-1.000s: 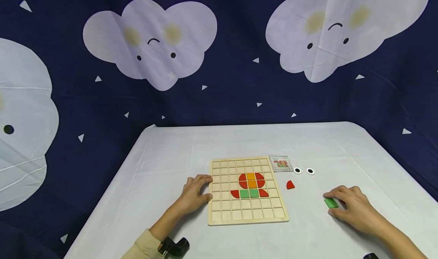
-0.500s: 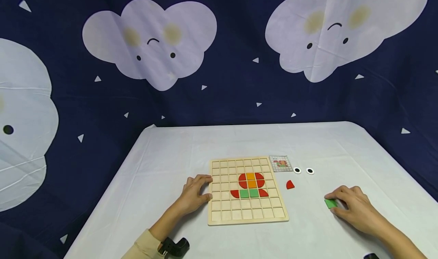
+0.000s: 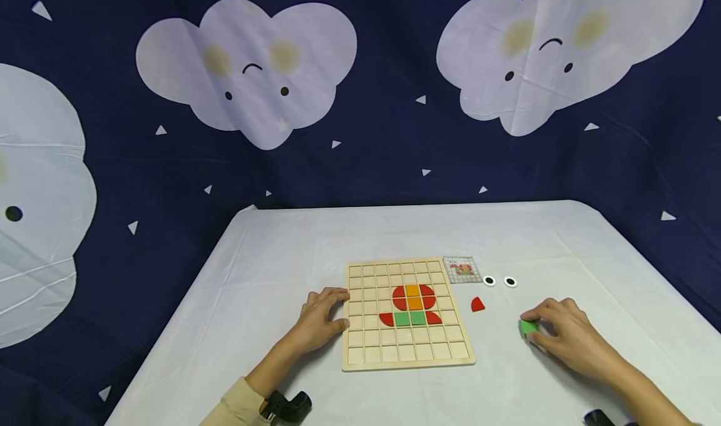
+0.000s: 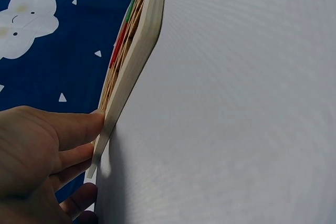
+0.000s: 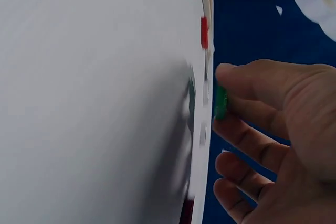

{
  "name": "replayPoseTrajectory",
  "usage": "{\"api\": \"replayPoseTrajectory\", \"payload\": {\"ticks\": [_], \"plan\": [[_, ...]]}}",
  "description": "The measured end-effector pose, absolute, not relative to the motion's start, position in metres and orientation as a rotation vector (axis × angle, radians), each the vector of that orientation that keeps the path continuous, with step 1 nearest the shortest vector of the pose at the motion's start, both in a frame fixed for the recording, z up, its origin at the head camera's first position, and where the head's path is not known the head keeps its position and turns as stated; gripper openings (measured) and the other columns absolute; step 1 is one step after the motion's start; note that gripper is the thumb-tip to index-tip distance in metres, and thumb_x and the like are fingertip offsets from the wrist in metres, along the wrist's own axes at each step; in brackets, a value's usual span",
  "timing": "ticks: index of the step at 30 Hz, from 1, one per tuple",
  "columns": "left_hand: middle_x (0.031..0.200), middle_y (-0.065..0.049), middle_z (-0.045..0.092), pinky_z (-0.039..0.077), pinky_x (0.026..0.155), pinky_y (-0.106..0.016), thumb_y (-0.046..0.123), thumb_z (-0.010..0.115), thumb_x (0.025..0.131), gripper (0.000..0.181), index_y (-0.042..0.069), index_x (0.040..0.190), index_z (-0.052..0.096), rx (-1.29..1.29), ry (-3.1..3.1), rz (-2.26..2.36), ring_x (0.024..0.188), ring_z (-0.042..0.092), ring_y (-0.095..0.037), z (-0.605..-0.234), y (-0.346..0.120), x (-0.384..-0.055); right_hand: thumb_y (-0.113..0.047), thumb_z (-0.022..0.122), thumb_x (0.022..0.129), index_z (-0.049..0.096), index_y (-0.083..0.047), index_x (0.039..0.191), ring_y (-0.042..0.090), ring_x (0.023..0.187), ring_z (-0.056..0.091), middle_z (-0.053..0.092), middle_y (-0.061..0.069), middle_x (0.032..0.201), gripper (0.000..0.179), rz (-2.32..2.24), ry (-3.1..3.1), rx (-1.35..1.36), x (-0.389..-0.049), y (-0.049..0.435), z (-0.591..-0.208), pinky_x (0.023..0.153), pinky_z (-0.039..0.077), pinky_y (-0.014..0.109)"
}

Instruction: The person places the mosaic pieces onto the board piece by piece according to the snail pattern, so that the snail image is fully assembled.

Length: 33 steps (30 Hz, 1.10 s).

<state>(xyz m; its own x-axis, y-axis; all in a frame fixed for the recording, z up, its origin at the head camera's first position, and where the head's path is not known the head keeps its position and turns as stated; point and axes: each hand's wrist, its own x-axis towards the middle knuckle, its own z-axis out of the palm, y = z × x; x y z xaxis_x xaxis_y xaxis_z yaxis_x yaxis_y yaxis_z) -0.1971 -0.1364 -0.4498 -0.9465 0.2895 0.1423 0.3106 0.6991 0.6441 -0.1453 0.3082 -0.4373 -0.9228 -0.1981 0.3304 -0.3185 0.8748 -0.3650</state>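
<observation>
Head view puts the green piece [image 3: 528, 328] at three o'clock from the wooden board [image 3: 407, 352], well apart from it, clamped between the thumb and fingers of the right hand [image 3: 569, 335]. The left hand [image 3: 320, 318] rests at the board's nine o'clock edge, thumb and fingers apart and touching the rim. A loose red piece [image 3: 477, 304] lies between the board and the right hand; a picture card [image 3: 463, 269] sits at two o'clock, with two eye discs [image 3: 489, 281] just beside it.

To carry the green piece well, I would pinch lightly on opposite edges, leave its face level and pass clear of the red piece; light, steady pressure from the left hand should stop the board sliding on the desk [image 3: 304, 244].

Right wrist view settles a point the head view leaves unclear: the green piece is off the desk, edge-on against the dark backdrop [image 5: 247, 19]. A greenish patch near the hand's shadow I cannot make out. Left wrist view shows the board's thickness and the thumb against it; the green piece is absent there.
</observation>
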Motion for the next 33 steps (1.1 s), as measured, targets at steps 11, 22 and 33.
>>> {"api": "replayPoseTrajectory", "payload": {"ticks": [11,22,33], "plan": [[0.133,-0.003,0.053,0.027,0.082,-0.035,0.015,0.072,0.078,0.046,0.008,0.123,0.060,-0.511,-2.869,-1.089,0.096,0.037,-0.015,-0.449,-0.136,-0.197,-0.018,0.077,0.074,0.070,-0.018,0.094,0.012,0.088,0.040,0.061,-0.008,0.091,0.020,0.730,-2.817,0.517,-0.176,0.234,-0.422,0.077,0.031,0.032],[0.133,-0.003,0.053,0.026,0.083,-0.036,0.015,0.072,0.079,0.047,0.008,0.123,0.059,-0.506,-2.874,-1.105,0.096,0.036,-0.016,-0.450,-0.137,-0.197,-0.023,0.076,0.076,0.070,-0.017,0.094,0.012,0.088,0.044,0.060,-0.007,0.090,0.020,0.774,-2.784,0.748,-0.203,0.157,-0.417,0.081,0.035,0.037],[0.134,-0.002,0.053,0.027,0.084,-0.035,0.016,0.072,0.079,0.047,0.009,0.124,0.059,-0.487,-2.879,-1.113,0.096,0.036,-0.015,-0.449,-0.136,-0.196,-0.026,0.076,0.077,0.071,-0.015,0.097,0.010,0.080,0.037,0.060,-0.006,0.087,0.023,0.791,-2.789,0.853,-0.215,0.110,-0.418,0.074,0.028,0.028]]}}
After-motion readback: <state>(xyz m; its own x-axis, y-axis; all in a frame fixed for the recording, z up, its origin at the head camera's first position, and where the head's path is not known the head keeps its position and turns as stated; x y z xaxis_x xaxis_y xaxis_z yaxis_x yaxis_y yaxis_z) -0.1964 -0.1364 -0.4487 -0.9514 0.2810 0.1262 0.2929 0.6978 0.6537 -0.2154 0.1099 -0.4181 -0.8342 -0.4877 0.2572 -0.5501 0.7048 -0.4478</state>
